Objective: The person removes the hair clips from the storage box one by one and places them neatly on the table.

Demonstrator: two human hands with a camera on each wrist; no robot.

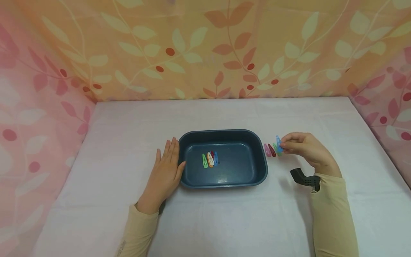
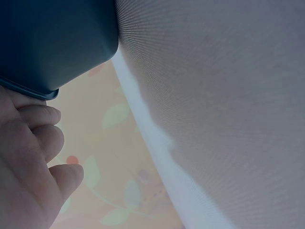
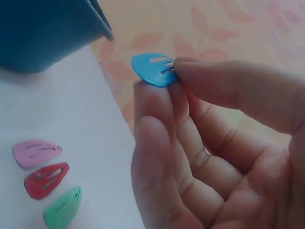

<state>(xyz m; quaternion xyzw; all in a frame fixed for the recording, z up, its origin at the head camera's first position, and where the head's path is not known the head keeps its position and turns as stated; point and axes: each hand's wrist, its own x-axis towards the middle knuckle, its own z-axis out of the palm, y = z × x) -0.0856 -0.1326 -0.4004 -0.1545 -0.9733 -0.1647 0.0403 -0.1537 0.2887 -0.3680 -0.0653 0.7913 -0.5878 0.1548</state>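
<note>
Head view alone shows clips (image 1: 211,160) inside the tray (image 1: 239,164) (left hand (image 1: 163,178) outstretched against it; right hand (image 1: 306,149) pinching a blue clip (image 3: 147,72)).

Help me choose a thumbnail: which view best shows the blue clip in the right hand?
The right wrist view: the blue clip looks large there, slots visible, though one end is hidden. The head view shows it small, pinched in the right hand. The left wrist view misses it entirely.

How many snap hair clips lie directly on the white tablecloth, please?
3 visible, right of the tray: pink clip, red clip, green clip, side by side; the right hand may hide more.
</note>
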